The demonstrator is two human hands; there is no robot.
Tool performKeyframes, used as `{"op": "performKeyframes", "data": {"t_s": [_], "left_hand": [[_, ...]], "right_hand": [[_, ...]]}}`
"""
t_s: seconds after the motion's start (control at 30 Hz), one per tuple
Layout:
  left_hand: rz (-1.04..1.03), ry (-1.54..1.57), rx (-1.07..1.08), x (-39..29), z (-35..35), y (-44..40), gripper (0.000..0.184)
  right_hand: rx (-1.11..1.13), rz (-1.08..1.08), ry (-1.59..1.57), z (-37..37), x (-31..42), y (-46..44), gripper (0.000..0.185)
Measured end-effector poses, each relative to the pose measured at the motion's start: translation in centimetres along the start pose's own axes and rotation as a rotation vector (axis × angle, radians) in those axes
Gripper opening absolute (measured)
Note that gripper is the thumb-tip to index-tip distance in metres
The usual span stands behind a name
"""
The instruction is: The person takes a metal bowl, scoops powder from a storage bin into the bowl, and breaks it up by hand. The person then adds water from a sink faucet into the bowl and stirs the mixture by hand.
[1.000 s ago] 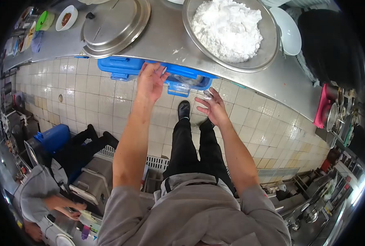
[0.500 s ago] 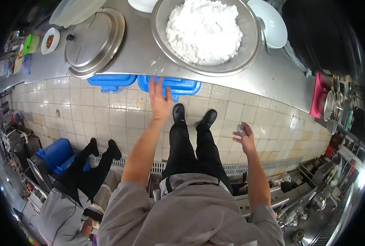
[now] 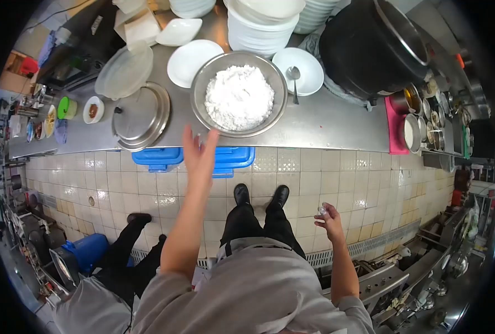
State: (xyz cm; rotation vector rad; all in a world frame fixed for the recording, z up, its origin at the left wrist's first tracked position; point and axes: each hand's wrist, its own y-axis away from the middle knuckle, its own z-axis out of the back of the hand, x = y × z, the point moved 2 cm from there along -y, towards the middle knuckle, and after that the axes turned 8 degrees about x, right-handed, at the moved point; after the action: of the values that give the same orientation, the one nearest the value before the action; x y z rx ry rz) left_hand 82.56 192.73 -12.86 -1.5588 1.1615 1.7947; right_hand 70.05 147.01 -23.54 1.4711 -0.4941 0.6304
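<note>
A steel bowl (image 3: 198, 106) heaped with white powder (image 3: 239, 98) stands at the front of the metal counter. Just below its left rim my left hand (image 3: 199, 156) reaches out, fingers spread, with nothing held in it. Whether a fingertip touches the rim I cannot tell. Low on the right, away from the counter, my right hand (image 3: 331, 221) pinches a small, clear, crumpled-looking piece (image 3: 321, 211), too small to name. Left of the bowl lies a round steel lid (image 3: 141, 119) with a black knob.
Behind the bowl are a white plate (image 3: 194, 62), stacked plates (image 3: 260, 33) and a plate with a spoon (image 3: 294, 78). A big black pot (image 3: 364, 53) is at the right. Blue-lidded bins (image 3: 233, 157) sit under the counter edge. Another person (image 3: 100, 303) is at my lower left.
The view has tilted up, showing more of the counter. My left hand has come close to the bowl's lower left rim. My right hand still holds the small clear piece.
</note>
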Motion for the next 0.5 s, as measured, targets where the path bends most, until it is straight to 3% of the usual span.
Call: {"op": "performKeyframes", "data": {"t_s": [0.1,0.2,0.27,0.3,0.37,0.5], "left_hand": [[-0.106,-0.179,-0.028,1.6,-1.7,-6.3,0.074],[-0.103,-0.256,0.160,2.1,-1.7,-6.3,0.066],[-0.029,0.315,0.001,2.9,-1.3,-2.6,0.067],[-0.040,0.311,0.005,2.3,-1.3,-2.2,0.067],[0.038,0.734,-0.064,2.4,-0.8,-0.9,0.063],[0.113,0.725,-0.162,3.2,-0.4,-0.3,0.066]], "right_hand": [[-0.020,0.021,-0.068,-0.2,0.6,1.9,0.045],[-0.033,0.082,-0.113,-0.6,1.0,4.2,0.045],[-0.038,0.121,-0.115,-0.3,1.0,5.5,0.044],[-0.071,0.131,-0.160,-0.1,0.5,6.0,0.039],[-0.107,0.123,-0.202,0.3,-0.7,6.8,0.035],[-0.152,0.087,-0.283,1.5,-1.6,7.9,0.031]]}}
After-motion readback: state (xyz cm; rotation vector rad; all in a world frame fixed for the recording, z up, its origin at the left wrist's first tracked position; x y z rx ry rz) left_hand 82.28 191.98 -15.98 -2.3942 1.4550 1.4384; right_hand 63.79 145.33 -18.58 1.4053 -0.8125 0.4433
